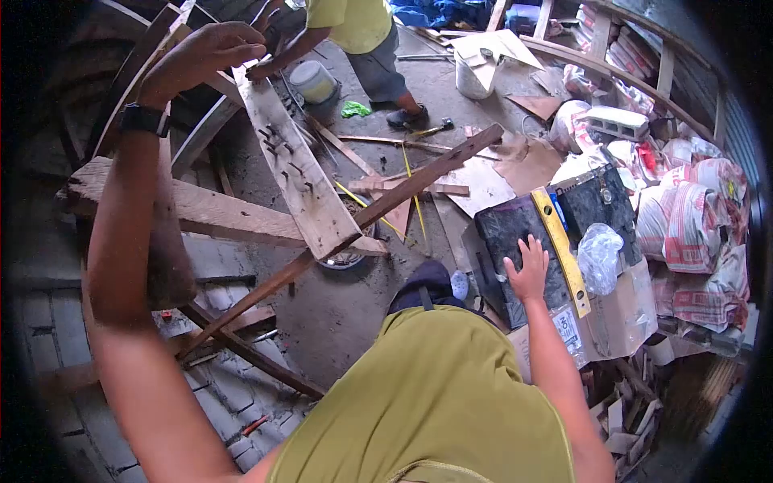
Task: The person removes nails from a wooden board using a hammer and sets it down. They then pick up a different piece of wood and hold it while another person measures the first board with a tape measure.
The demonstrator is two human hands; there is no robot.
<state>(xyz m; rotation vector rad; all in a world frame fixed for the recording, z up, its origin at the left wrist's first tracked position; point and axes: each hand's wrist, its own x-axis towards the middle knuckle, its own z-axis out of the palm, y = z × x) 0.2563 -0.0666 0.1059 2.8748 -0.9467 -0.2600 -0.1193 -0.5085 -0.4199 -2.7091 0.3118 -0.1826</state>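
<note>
My left hand (208,58), with a dark watch on the wrist, is raised at the upper left beside the wooden framework. Its fingers stretch forward, slightly bent, near the far end of a pale plank (278,149) with several nails or pegs standing up from it. My right hand (528,270) lies with fingers spread on a flat black case (507,229) atop a cardboard box (620,310). Just right of that hand, a yellow spirit level (561,249) lies across the case, beside a crumpled clear plastic bag (600,256).
A person in a yellow shirt (362,24) stands beyond, one hand at the plank's far end. A long dark timber (427,177) slants across the middle. White buckets (312,82), a hammer (431,130) and wood scraps are on the floor. Sacks (692,217) and a hollow block (616,122) are stacked right.
</note>
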